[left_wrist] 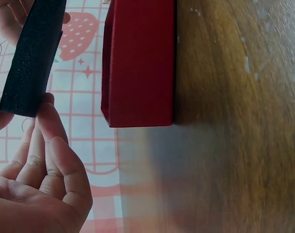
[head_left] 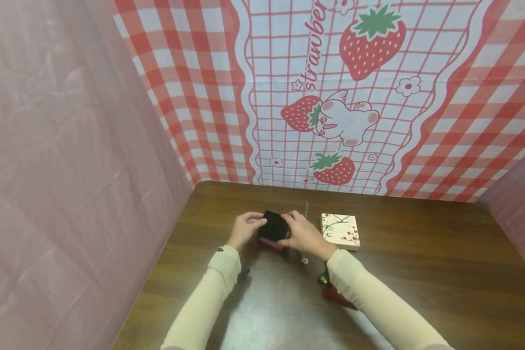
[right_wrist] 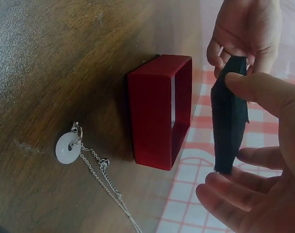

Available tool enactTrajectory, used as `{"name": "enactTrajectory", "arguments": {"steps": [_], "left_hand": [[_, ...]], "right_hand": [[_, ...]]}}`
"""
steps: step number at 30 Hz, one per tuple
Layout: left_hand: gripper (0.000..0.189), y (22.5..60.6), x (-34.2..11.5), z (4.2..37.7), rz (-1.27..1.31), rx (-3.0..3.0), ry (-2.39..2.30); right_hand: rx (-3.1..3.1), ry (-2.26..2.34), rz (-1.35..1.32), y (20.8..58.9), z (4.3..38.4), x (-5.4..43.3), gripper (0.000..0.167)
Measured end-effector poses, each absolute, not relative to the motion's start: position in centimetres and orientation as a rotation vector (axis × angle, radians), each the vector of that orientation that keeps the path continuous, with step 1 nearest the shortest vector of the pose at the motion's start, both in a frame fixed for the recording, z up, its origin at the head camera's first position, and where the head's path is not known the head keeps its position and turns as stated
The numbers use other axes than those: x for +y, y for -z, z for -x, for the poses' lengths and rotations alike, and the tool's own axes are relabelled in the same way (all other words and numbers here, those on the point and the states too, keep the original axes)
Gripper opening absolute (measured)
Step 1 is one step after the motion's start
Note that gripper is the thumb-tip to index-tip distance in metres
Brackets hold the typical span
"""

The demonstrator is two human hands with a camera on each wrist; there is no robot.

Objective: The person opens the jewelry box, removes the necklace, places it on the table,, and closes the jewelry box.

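A flat black foam insert [head_left: 274, 226] is held between both hands just above an open red box [head_left: 271, 244]. My left hand [head_left: 243, 230] pinches one edge of it, thumb on one side and fingertips on the other. At the opposite edge, my right hand [head_left: 305, 235] grips it between the thumb [right_wrist: 249, 87] and fingers. The red box [right_wrist: 151, 119] stands on the table with its hollow inside showing in the right wrist view. Beside it lies a silver chain necklace [right_wrist: 101, 177] with a white ring pendant [right_wrist: 63, 156].
Right of the hands is a cream box [head_left: 340, 228] with a red blossom pattern. A red object [head_left: 339, 295] lies partly hidden beneath my right forearm. The brown wooden table [head_left: 420, 253] ends at a strawberry-print cloth [head_left: 262, 97], and a pink cloth [head_left: 70, 146] hangs on the left.
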State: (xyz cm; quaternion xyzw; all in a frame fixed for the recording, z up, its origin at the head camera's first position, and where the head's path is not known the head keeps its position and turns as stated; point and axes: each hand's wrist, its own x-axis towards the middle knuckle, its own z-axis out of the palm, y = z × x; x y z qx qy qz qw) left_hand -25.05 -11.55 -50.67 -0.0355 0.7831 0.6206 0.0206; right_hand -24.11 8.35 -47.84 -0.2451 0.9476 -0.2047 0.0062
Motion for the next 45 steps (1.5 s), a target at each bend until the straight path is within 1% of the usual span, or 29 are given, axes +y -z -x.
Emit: {"name": "enactTrajectory", "arguments": {"steps": [10,18,30,45], "left_hand": [[0.026,50.7,-11.6,25.3,0.095,2.489,-1.818],[0.026,51.0,-11.8,25.6,0.010,2.533,-1.737],[0.028,51.9,-11.7,25.7,-0.005,2.498,-1.704],[0.030,52.5,-12.0,25.6,-0.024,2.547,-1.648]], "right_hand": [[2.929,0.627,0.700,48.2,24.3,8.2,0.081],[2.912,0.626,0.678,48.7,24.4,8.1,0.080],[2.902,0.639,0.643,49.7,24.5,8.2,0.079],[2.878,0.658,0.667,50.4,24.9,7.8,0.077]]}}
